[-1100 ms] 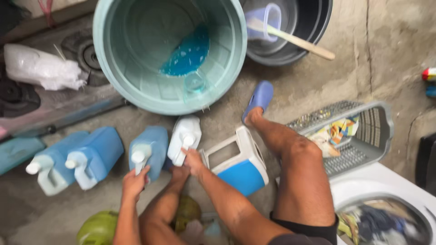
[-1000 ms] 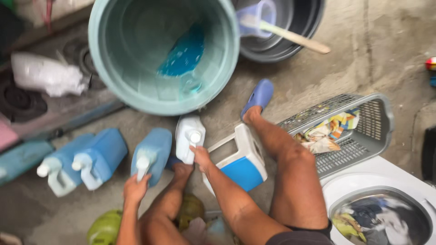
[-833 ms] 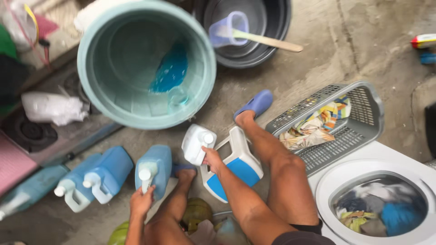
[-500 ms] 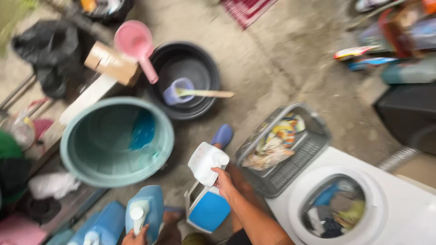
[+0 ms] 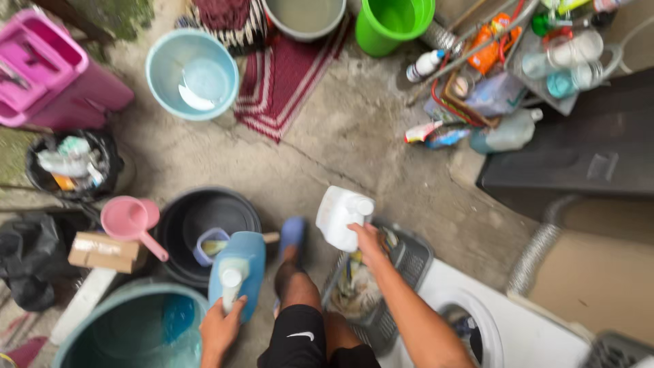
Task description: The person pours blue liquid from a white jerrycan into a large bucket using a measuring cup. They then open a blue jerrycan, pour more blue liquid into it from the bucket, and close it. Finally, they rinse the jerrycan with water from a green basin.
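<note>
Cracked concrete floor, red rug, buckets, hands gripping blue jug, white jug

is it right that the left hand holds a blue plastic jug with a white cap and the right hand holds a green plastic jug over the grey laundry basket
Not quite. The head view shows the right hand holding a white plastic jug, not a green one, above the grey laundry basket. The rest stands: the left hand holds the blue plastic jug with a white cap.
</note>
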